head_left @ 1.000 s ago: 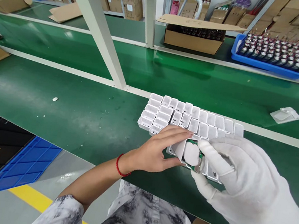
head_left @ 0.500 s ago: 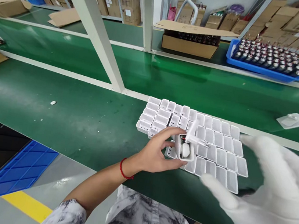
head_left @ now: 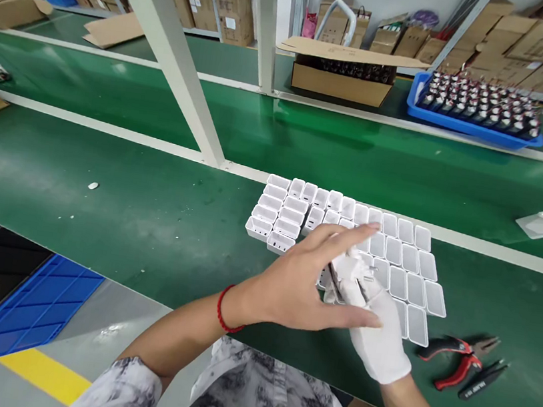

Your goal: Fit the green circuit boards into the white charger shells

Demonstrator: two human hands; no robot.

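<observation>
My right hand [head_left: 378,343], in a white glove, is closed around a small white plastic housing [head_left: 350,294], tilted, with metal parts at its edge. Much of the housing is hidden by fingers. My left hand [head_left: 298,281], bare with a red string bracelet [head_left: 222,311] at the wrist, reaches over it. Its index finger and thumb are stretched out and wide apart, on either side of the housing. Rows of empty white plastic cases [head_left: 408,258] lie on the green bench under and beyond both hands.
Red-handled pliers [head_left: 464,362] and a black hand tool [head_left: 483,380] lie on the right. A small white piece [head_left: 93,186] rests on the left of the bench [head_left: 149,213]. A slanted metal post [head_left: 184,70] stands ahead. On the upper shelf sit a cardboard box [head_left: 338,85] and a blue tray [head_left: 474,127] of black parts.
My gloved right hand has moved left from the right edge and taken hold of the housing. My left hand's fingers have spread off it. The pliers have come into view.
</observation>
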